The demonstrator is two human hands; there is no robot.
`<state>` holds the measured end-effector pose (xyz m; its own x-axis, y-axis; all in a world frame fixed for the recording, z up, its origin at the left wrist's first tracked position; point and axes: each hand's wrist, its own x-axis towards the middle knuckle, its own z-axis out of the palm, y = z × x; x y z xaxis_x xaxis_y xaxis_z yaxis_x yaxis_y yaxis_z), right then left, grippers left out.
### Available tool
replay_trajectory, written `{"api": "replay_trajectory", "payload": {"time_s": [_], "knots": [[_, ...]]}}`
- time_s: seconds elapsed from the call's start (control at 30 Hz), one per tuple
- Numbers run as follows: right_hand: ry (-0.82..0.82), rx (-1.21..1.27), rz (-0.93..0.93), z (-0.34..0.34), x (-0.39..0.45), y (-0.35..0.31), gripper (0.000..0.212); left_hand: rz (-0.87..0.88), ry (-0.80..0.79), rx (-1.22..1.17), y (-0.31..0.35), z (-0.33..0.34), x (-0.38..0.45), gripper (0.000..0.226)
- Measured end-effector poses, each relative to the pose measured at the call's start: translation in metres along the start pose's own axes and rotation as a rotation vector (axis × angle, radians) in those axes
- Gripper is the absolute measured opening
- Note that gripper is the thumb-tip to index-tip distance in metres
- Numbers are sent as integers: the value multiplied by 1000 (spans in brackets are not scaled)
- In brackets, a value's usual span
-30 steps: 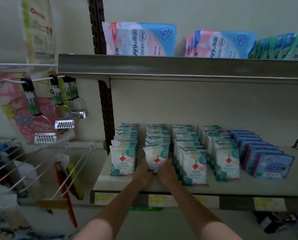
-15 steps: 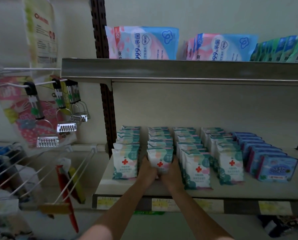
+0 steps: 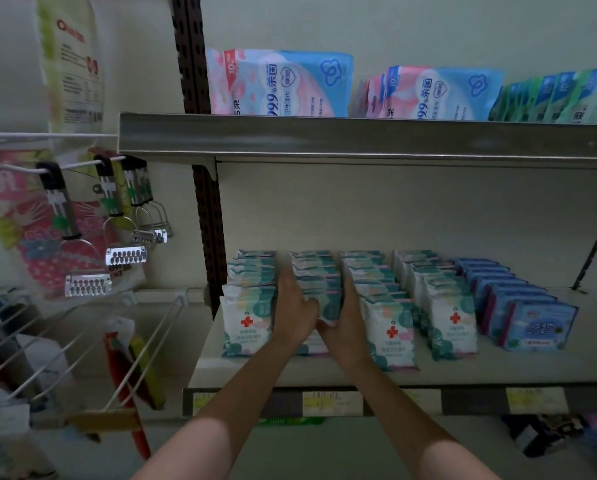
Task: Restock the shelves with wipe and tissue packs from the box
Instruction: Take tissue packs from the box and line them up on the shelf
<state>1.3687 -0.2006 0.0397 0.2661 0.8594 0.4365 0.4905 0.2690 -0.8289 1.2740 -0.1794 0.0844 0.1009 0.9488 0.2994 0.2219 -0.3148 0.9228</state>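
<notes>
Several rows of white-and-green wipe packs with a red cross [image 3: 390,336] stand on the middle shelf [image 3: 463,370]. My left hand [image 3: 295,308] and my right hand [image 3: 345,315] reach into the second row from the left [image 3: 316,271] and clasp its front packs from either side, thumbs meeting at the front. The front pack of that row is mostly hidden behind my hands. Further left is the first row [image 3: 246,322]. No box is in view.
Blue packs [image 3: 536,323] fill the right end of the shelf. Pink-and-blue wipe bags [image 3: 279,84] and green packs [image 3: 560,98] stand on the upper shelf [image 3: 359,138]. Metal tools [image 3: 89,268] hang on hooks at left, above wire pegs [image 3: 144,344]. A dark upright post [image 3: 207,209] divides the bays.
Both hands have slid deeper along the second row, from the front pack's lower edge up around its sides, pushing the packs back. The camera has moved closer.
</notes>
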Motion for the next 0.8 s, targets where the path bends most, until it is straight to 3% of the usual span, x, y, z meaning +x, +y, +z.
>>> {"api": "replay_trajectory", "payload": {"time_s": [0.13,0.33,0.57,0.7,0.8], "knots": [[-17,-64,-82,-15,4,-21,88,35,-73,27,20,2,-4,74],[31,-131,21,-59,6,-17,85,112,-260,71,27,32,-13,67],[-24,-263,149,-102,-1,10,93,-92,-452,-10,26,69,-17,78],[-109,-124,215,-111,4,25,99,-159,-388,-70,31,89,-11,85],[-107,21,269,-114,18,31,100,-232,-227,-228,32,101,-1,83]]}}
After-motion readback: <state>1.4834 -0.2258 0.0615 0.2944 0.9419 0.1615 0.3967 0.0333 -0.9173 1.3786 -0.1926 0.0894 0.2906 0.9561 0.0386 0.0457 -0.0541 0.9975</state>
